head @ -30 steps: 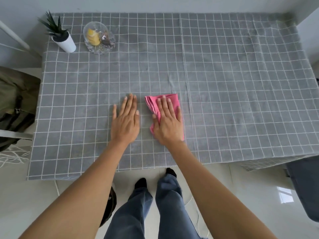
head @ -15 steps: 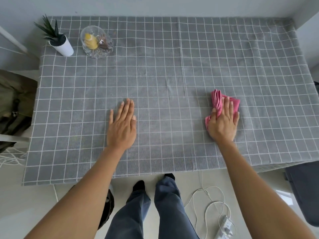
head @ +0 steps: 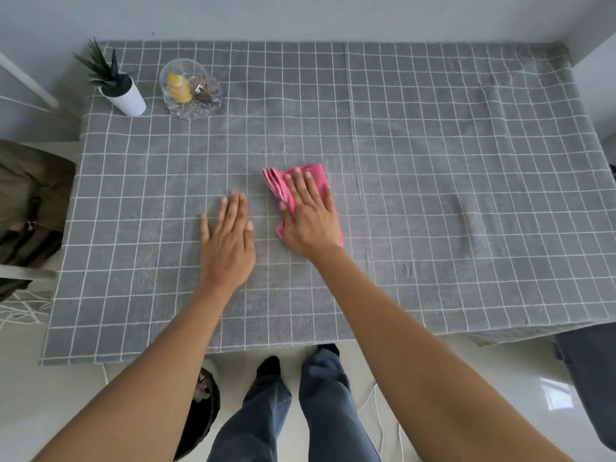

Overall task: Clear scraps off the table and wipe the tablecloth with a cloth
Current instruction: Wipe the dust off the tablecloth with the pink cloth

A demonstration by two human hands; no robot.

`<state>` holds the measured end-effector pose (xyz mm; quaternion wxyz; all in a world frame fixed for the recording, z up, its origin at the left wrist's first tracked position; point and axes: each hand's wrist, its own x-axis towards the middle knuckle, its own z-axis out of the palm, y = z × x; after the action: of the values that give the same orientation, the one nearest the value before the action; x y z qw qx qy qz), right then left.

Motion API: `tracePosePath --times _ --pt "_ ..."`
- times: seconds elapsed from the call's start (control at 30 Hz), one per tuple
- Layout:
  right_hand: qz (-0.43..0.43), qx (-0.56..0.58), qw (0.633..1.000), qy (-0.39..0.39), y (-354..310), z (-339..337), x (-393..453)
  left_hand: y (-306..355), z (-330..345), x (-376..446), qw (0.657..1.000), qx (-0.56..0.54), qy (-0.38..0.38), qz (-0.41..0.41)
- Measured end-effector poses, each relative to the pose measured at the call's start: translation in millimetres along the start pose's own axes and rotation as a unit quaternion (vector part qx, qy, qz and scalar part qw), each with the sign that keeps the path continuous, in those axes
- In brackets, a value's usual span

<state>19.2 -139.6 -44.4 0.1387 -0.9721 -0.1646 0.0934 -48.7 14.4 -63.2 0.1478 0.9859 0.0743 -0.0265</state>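
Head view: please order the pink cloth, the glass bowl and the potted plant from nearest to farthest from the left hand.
From the left hand, which lies flat on the tablecloth:
1. Pink cloth, just to its right, under the right hand.
2. Glass bowl, far side, toward the left corner.
3. Potted plant, in the far left corner, beyond the bowl.

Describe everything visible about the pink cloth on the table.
The pink cloth is a soft fabric rag, folded into layers that fan out at its far left corner. It lies flat on the grey checked tablecloth near the table's middle. The right hand presses on it with straight fingers, covering most of it. The left hand lies beside it, not touching.
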Motion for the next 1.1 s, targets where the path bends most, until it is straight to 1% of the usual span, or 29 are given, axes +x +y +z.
tracePosePath --times 0.13,0.2,0.3,0.43,0.53,0.6,0.73,0.83,0.9,0.97,1.03,1.1 --pt "-0.028 -0.011 1.000 -0.005 6 -2 13 1 0 0 1.000 0.010 0.003 0.005" --pt "-0.022 0.001 1.000 -0.005 17 -7 15 1 -1 -2 1.000 0.010 0.004 0.006" --pt "0.037 -0.023 0.999 0.000 50 -19 17 -1 -1 -3 1.000 0.017 0.005 0.006" --pt "0.117 -0.059 0.991 0.000 113 -38 8 -1 0 -4 1.000 0.020 0.000 0.001" --pt "0.171 -0.051 0.984 0.004 154 -48 -7 -1 0 -3 1.000 0.020 -0.002 0.002" --pt "0.201 -0.027 0.979 0.022 175 -54 -22 -1 -1 -3 1.000 0.020 0.000 0.001" --pt "0.259 0.011 0.964 0.061 198 -59 -43 -1 -1 -3 1.000 0.027 -0.001 0.004" --pt "0.289 0.030 0.955 0.055 185 -57 -48 0 0 -2 1.000 0.028 -0.003 -0.003" --pt "0.256 0.027 0.965 0.045 163 -50 -55 4 0 -1 0.999 0.025 -0.007 -0.019" --pt "0.181 0.011 0.983 0.027 137 -38 -68 20 3 -4 1.000 0.012 -0.010 -0.024" --pt "0.109 0.006 0.994 0.016 121 -28 -84 49 11 -9 1.000 0.002 -0.013 0.001" --pt "0.067 0.008 0.998 0.010 120 -23 -95 83 22 -13 0.999 -0.012 -0.019 0.024"
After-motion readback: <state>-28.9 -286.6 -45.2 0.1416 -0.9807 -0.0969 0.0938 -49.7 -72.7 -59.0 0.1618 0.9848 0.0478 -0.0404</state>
